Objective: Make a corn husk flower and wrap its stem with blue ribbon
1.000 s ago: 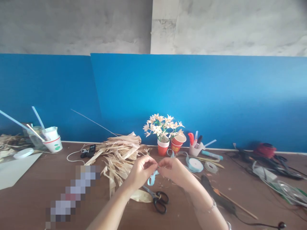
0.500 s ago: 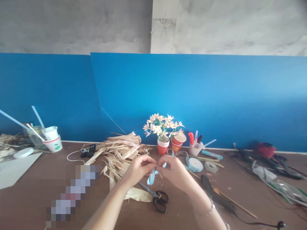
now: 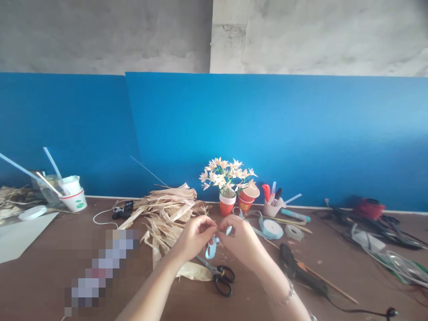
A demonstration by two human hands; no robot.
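Observation:
My left hand (image 3: 197, 236) is closed, thumb and forefinger pinched together above the table. Fingertip to fingertip with it, my right hand (image 3: 236, 234) is pinched as well. Light blue ribbon (image 3: 211, 248) hangs in a loop below the fingers and shows between both hands. A thin wire-like strand (image 3: 149, 170) slants up to the left, in line with the pinched fingertips; its near end is hidden. Black-handled scissors (image 3: 223, 278) lie just below the hands, blades over a pale dried husk (image 3: 194, 271). A roll of the blue ribbon (image 3: 272, 228) rests to the right.
Dried husks (image 3: 172, 203) are heaped behind my left hand. Pale flowers (image 3: 222, 174) stand in red paper cups (image 3: 227, 207) at the back. Further right lie clear tape (image 3: 294, 232), a pen cup (image 3: 272, 208), a dark tool (image 3: 297, 269) and tangled cables (image 3: 394, 267).
The thin strand has swung, its far end now lower and further left. Both hands stay pinched together in nearly the same place, and the ribbon loop shifts slightly.

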